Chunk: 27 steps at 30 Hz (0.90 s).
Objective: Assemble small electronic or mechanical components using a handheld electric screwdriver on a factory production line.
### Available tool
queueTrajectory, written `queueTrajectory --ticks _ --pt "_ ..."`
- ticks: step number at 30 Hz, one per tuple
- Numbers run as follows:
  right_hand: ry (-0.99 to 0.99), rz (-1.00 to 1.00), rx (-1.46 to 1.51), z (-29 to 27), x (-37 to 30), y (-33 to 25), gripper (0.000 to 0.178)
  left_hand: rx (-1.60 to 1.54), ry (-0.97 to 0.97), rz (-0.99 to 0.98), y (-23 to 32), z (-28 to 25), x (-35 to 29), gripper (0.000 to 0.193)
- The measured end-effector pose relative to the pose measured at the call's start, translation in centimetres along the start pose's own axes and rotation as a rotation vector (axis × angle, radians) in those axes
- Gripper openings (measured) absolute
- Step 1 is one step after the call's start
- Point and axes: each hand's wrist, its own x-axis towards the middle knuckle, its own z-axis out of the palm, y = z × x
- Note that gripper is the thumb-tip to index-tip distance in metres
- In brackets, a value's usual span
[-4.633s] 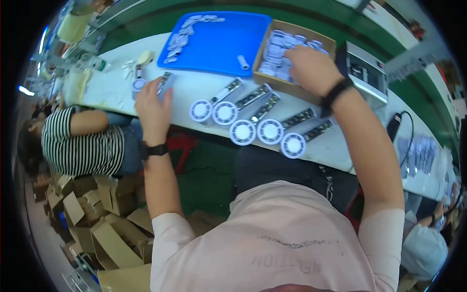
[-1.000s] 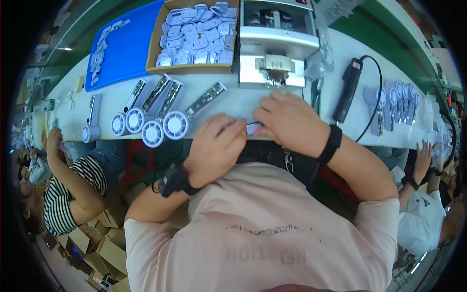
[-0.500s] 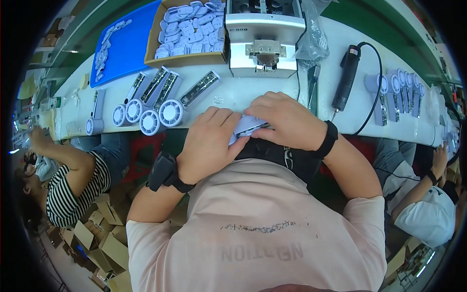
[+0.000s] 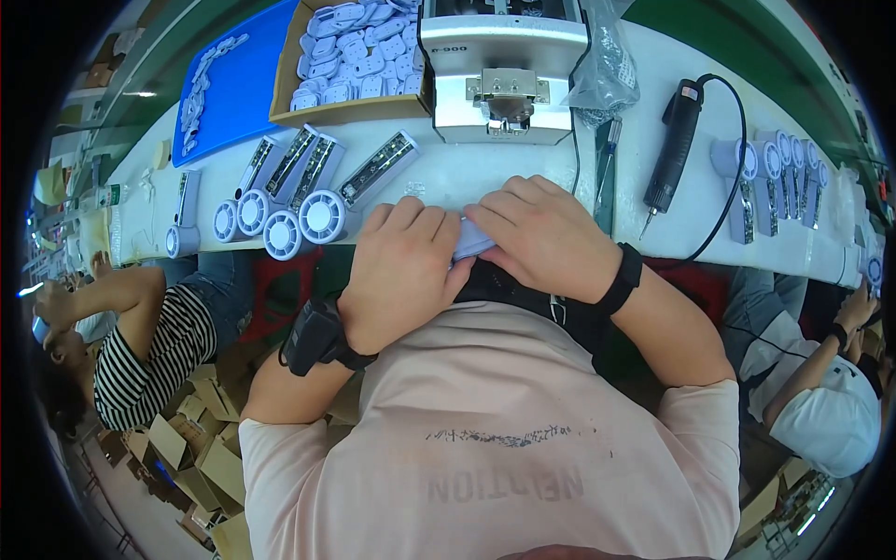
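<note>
My left hand and my right hand are both closed round a lavender handheld fan, held in front of my waist at the table's edge. Only a smooth strip of its casing shows between my fingers; the rest is covered by my hands. Left of my hands, several similar fans lie on the table, among them a fan with a slotted round head. Their handles are uncovered and bare a circuit board.
An open carton of lavender plastic covers stands behind, beside a blue tray and a silver machine. A black electric screwdriver with a looping cord lies right. Further right are more fans. Co-workers sit on both sides.
The fan has turned in my hands: the dark slot along its side no longer shows, and a smooth casing face does. Both hands stay in nearly the same place.
</note>
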Motion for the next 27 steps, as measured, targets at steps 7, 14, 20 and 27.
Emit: queueTrajectory --ticks 7,14,20,27 --pt "0.001 -0.001 0.11 -0.1 2.8 -2.0 0.045 -0.041 -0.074 -0.089 -1.6 -3.4 -1.8 0.051" --pt "-0.067 0.029 0.263 -1.5 3.1 -7.2 0.049 -0.021 0.05 -0.039 -1.9 -6.5 -8.2 0.061" --pt "0.262 0.089 0.414 -3.6 7.8 -10.1 0.052 -0.168 0.533 -0.35 -11.6 -13.4 -14.8 0.044" --pt "0.086 -0.039 -0.091 0.6 14.4 -8.8 0.046 0.102 0.554 -0.779 -25.8 -10.5 -20.3 0.039"
